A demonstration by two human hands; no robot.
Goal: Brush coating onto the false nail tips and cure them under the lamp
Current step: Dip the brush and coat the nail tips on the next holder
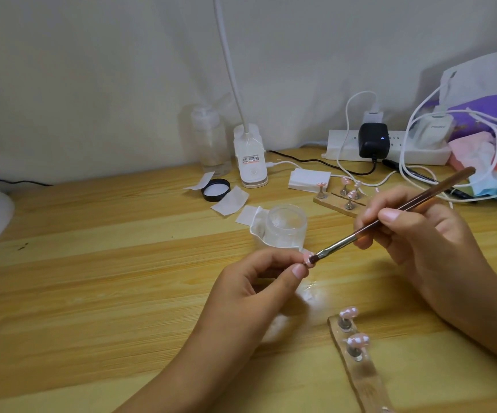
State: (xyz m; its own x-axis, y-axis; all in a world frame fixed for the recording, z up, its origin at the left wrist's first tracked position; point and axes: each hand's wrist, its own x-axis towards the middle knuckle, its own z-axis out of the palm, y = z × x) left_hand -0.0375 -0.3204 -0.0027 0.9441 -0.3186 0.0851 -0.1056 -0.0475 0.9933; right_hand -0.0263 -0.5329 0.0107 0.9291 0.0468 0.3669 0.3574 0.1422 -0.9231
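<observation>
1. a wooden table [92,278] fills the view, running up to a pale wall at the far side.
2. a white clip lamp [250,156] stands far centre, its thin neck rising out of view.
3. a white power strip [345,144] lies far right against the wall with a black adapter [373,140] plugged in; white cables loop around it.
4. the right hand [426,234] is right of centre, thumb and fingers clamped on the brush handle.
5. the left hand [253,293] is near centre, thumb and forefinger pinched together on a small stand that carries a pink nail tip [306,259].
6. a clear bottle [210,138] stands just left of the lamp.
7. a near holder strip [366,380] lies at the near right with two pink tips upright on its far end.
8. a far holder strip [335,204] lies beyond the right hand and bears several tips on stands.
9. a clear jar [284,225] sits open just beyond the left hand's fingertips.
10. the brush [338,243] slants down to the left, its dark bristles touching the held nail tip.
11. a black lid [215,189] lies far of the jar, among white wipes [230,201].
</observation>
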